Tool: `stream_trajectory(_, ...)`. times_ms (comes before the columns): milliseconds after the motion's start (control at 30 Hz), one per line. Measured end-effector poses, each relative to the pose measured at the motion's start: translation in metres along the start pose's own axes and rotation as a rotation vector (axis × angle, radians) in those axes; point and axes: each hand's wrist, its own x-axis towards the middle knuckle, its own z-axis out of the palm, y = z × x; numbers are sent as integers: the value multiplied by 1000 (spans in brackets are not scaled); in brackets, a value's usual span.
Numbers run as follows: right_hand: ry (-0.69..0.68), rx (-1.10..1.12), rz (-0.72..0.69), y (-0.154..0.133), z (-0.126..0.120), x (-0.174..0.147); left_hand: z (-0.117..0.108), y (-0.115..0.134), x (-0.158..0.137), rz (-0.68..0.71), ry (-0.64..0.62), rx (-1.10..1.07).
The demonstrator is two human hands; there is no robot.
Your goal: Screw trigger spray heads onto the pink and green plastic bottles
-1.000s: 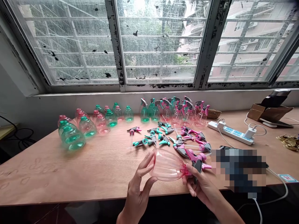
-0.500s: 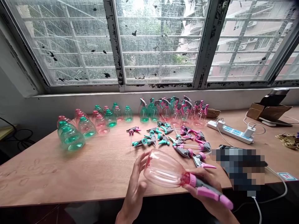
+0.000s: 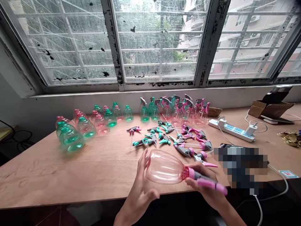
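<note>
A clear pink spray bottle (image 3: 164, 167) lies sideways in the air above the table's front edge, its base to the left. A pink and grey trigger head (image 3: 209, 182) sits on its neck at the right. My right hand (image 3: 204, 180) is closed around the pink collar and neck. My left hand (image 3: 143, 191) is open at the base, fingers stretched up along it and thumb spread away below. Just beyond the bottle lie several loose trigger heads, among them a green one (image 3: 164, 139) and a pink one (image 3: 184, 150).
Green and pink bottles without heads, such as this green one (image 3: 71, 139), stand at the left. Several bottles with heads (image 3: 177, 117) stand by the window wall. A white power strip (image 3: 231, 130), a cardboard box (image 3: 270, 110) and a blurred-out dark item (image 3: 242, 169) are at the right.
The bottle and its trigger head have turned slightly and risen a little at the head end. My left thumb has spread away from the bottle. My right hand keeps its grip at the neck.
</note>
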Motion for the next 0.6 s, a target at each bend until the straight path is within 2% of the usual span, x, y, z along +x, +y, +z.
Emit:
stream_trajectory(67, 53, -120, -71, -2, 1, -2, -3, 1, 1, -111, -3, -89)
stream_trajectory(100, 76, -129, -59, -1, 1, -2, -4, 1, 1, -146, -5, -85)
stream_trajectory(167, 68, -70, 50, 2, -1, -1, -6, 2, 2, -153, -15, 5)
stream_trajectory(300, -18, 155, 284, 11, -7, 5, -4, 9, 3, 57, -62, 271)
stream_trajectory(433, 27, 346, 451, 5, -10, 6, 2, 23, 14, 319, -101, 458)
stream_trajectory(533, 114, 383, 479, -8, -17, 10, 10, 36, 39, 436, -158, 560)
stream_trajectory(600, 221, 364, 398, -16, -32, 16, 18, 41, 67, 443, -213, 650)
